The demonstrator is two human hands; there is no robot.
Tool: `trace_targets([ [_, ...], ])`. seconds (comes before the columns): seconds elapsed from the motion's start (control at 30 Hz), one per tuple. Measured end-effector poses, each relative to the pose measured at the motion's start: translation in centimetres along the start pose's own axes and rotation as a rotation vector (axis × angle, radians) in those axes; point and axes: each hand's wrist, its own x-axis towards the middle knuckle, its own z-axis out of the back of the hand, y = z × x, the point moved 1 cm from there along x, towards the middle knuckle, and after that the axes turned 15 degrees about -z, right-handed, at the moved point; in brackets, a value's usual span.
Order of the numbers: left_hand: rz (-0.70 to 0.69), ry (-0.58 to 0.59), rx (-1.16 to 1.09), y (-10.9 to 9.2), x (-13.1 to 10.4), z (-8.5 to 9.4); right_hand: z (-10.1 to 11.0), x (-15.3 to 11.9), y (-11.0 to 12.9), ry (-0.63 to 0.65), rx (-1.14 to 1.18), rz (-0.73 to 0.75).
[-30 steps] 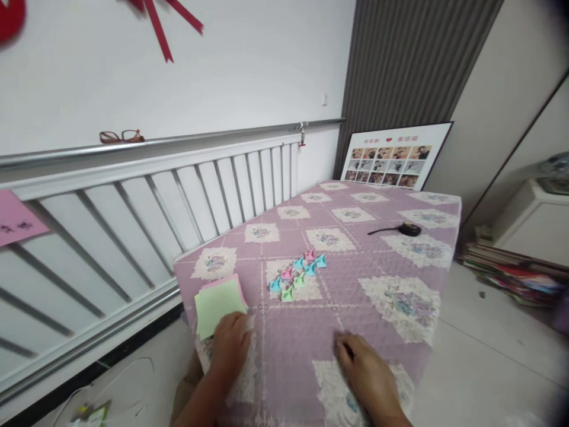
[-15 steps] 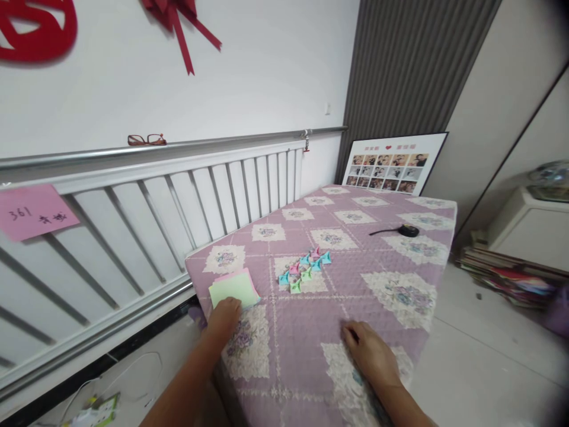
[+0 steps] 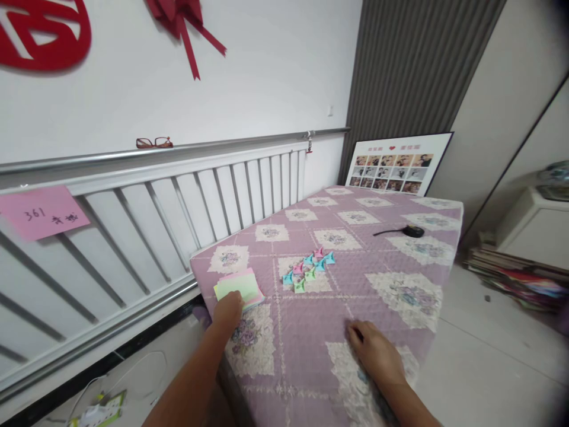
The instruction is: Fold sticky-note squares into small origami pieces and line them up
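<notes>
A stack of coloured paper sheets, pale green on top with pink and other edges showing, lies near the left corner of the table. The closed fingers of my left hand are on its near edge. Several small folded paper pieces in blue, pink and green sit in a cluster mid-table, right of the stack. Resting on the cloth nearer to me, my right hand is loosely curled, with nothing visible in it.
The table has a purple floral cloth. A black tape measure lies at the right, a photo board leans behind. Along the left runs a white radiator with a pink note; glasses rest above it.
The whole view has shifted slightly, so things appear a little farther right. The top sheets of the stack look slightly more fanned under my left hand. My right hand stays curled on the cloth.
</notes>
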Motion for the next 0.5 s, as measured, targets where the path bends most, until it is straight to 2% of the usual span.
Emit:
trace_targets([
  [0.5,-0.023,0.053,-0.008,0.82,0.65,0.46,0.01,-0.08,-0.04,0.008,0.018,-0.008],
])
